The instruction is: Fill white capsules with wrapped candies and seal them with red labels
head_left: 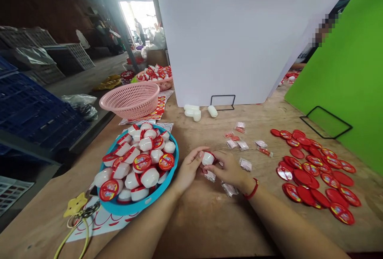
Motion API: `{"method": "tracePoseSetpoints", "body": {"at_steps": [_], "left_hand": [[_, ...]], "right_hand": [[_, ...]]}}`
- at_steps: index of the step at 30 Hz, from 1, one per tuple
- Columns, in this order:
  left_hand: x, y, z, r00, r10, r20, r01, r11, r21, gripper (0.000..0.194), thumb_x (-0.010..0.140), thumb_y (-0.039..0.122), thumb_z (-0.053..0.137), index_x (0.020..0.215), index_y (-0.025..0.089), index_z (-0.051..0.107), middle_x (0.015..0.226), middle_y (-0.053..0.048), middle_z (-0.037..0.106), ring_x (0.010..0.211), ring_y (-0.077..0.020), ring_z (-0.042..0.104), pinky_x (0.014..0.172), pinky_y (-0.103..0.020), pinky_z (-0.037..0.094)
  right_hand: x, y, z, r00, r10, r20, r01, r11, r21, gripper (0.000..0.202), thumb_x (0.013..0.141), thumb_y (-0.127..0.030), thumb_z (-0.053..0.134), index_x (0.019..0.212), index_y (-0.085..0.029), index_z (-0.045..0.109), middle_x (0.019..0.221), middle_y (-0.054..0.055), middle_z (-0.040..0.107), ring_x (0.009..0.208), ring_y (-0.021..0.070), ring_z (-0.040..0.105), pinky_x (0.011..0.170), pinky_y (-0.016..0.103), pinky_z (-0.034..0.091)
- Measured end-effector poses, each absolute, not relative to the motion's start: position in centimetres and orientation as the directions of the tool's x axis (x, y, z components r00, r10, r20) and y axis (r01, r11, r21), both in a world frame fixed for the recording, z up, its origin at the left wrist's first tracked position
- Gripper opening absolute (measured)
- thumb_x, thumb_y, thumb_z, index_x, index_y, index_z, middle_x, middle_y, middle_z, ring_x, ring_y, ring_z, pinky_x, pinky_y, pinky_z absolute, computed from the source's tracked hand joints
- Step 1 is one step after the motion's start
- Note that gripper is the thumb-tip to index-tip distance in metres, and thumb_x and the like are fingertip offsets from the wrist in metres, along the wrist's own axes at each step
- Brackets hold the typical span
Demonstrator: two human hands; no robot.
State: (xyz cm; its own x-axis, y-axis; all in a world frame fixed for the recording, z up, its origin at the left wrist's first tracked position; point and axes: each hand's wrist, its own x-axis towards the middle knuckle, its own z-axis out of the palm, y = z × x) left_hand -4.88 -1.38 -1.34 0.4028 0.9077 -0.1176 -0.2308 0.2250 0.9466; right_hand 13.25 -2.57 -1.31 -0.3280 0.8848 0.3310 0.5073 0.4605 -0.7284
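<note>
Between both hands, over the middle of the table, is a small white plastic cup with a red lid (208, 158). My left hand (191, 165) grips it from the left, thumb on top. My right hand (229, 168) closes on it from the right, with a red band on the wrist. Small clear packets (245, 165) lie around and beyond my right hand, some partly hidden under it. Left of my left hand stands a blue basin (176, 159) heaped with similar white cups with red lids (146, 144). Loose red lids (302, 177) are spread out at the right.
A pink basket (131, 101) stands behind the basin, with a filled one (160, 84) beyond. White containers (193, 111) lie before a white panel (227, 39). A green panel (344, 79) on a black wire stand (326, 125) borders the right. A yellow star-shaped item (75, 205) lies front left.
</note>
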Motion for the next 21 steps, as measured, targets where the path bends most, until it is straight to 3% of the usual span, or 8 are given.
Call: {"method": "tracePoseSetpoints", "body": {"at_steps": [11, 16, 21], "left_hand": [[-5.2, -1.3, -1.3, 0.527, 0.809, -0.261, -0.285, 0.458, 0.842, 0.049, 0.082, 0.044, 0.076, 0.123, 0.018, 0.067, 0.091, -0.007, 0.072, 0.067, -0.0126, 0.066, 0.064, -0.025, 0.056], [-5.0, -1.7, -0.6, 0.539, 0.763, -0.356, -0.325, 0.579, 0.748, 0.045, 0.079, 0.03, 0.076, 0.121, 0.017, 0.069, 0.1, -0.012, 0.075, 0.077, -0.0179, 0.072, 0.069, -0.029, 0.06], [-4.7, -2.2, -0.9, 0.515, 0.768, -0.382, -0.335, 0.59, 0.735, 0.041, 0.075, 0.024, 0.08, 0.113, 0.014, 0.071, 0.096, -0.011, 0.076, 0.075, -0.0187, 0.073, 0.065, -0.027, 0.06]], "right_hand": [[13.5, -2.8, -1.1, -0.358, 0.86, 0.363, 0.555, 0.508, -0.658, 0.009, 0.079, -0.025, 0.068, 0.085, -0.019, 0.065, 0.07, -0.002, 0.06, 0.061, 0.0118, 0.049, 0.057, 0.025, 0.037], [13.6, -2.9, -0.9, -0.361, 0.849, 0.386, 0.543, 0.528, -0.653, 0.012, 0.076, -0.023, 0.066, 0.088, -0.02, 0.067, 0.07, -0.001, 0.061, 0.06, 0.0119, 0.051, 0.057, 0.024, 0.04], [13.6, -3.1, -1.0, -0.417, 0.807, 0.419, 0.502, 0.589, -0.634, 0.014, 0.072, -0.021, 0.066, 0.086, -0.021, 0.067, 0.071, 0.0, 0.064, 0.063, 0.0138, 0.055, 0.06, 0.025, 0.041]]}}
